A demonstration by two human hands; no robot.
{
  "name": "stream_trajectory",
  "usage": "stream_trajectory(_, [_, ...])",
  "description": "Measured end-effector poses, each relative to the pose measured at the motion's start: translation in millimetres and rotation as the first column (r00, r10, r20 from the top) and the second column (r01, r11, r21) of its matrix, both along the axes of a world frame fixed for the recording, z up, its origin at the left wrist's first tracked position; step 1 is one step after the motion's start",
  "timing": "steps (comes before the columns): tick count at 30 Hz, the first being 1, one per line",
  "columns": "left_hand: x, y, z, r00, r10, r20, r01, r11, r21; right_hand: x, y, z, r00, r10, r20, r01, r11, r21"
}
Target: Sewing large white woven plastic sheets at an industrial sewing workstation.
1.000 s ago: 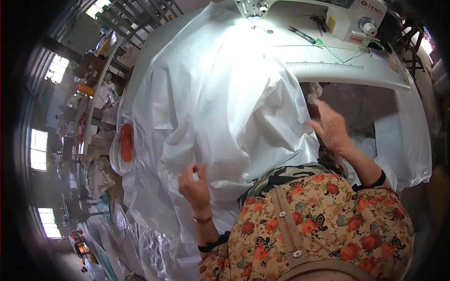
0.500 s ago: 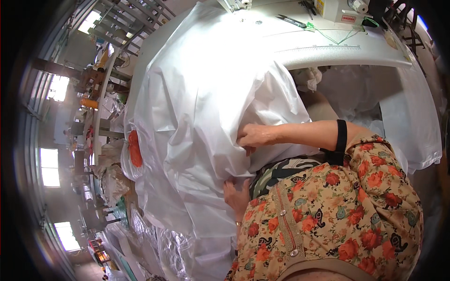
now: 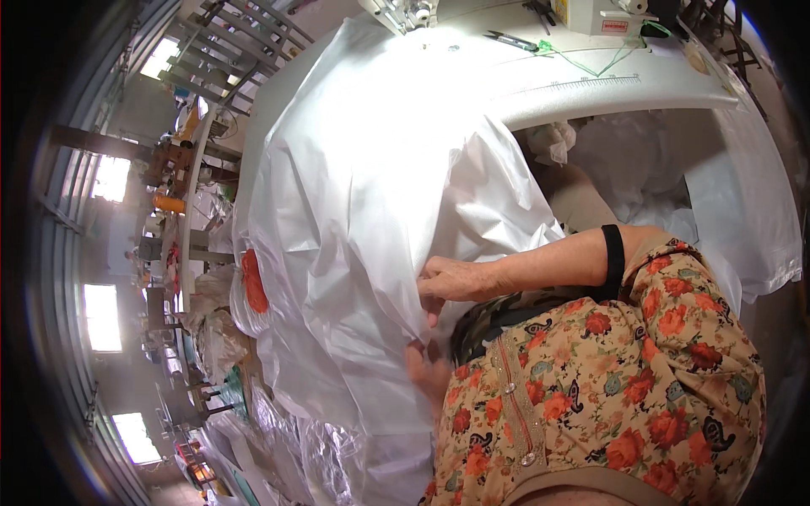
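Observation:
A large white sheet, thin and glossy like plastic or coated fabric (image 3: 354,219), is draped over the worktable and down over my lap in loose folds. My right hand (image 3: 451,280) lies at a fold of it near my waist, fingers curled in and closed on the material. Just below, close to my body, my left hand (image 3: 429,368) is against the sheet's near part. Motion smears its fingers, so their grip cannot be made out. At the top edge, the base of a sewing machine (image 3: 407,13) stands beyond the sheet's far end.
The white tabletop (image 3: 582,93) carries a printed ruler scale, dark snips (image 3: 510,40) and green thread (image 3: 591,69). Below its curved edge, crumpled pale material (image 3: 629,164) lies. A red-orange bundle (image 3: 254,281) sits left of the sheet. Benches with equipment line the far left.
My right hand has moved slightly down and toward my left hand, with the fold shifting along. The left hand has gone from spread fingers to a moving blur. The whole view has shifted slightly.

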State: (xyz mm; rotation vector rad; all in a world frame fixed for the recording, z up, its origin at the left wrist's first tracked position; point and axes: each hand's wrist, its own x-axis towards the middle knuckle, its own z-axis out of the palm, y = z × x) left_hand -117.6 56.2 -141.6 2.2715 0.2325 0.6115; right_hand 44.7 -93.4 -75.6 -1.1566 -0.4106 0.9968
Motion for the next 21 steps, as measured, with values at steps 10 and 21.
stream_trajectory(10, [-58.6,36.9,134.4,0.975,0.158,0.158,0.015,0.658,-0.753,-12.5,25.8,38.4,0.992,0.121,-0.035,-0.094,0.893,0.441])
stream_trajectory(21, [-18.1,120.9,145.2,0.973,0.231,0.003,-0.218,0.920,-0.327,-26.7,-25.4,23.9,0.997,-0.070,0.030,0.063,0.982,0.179])
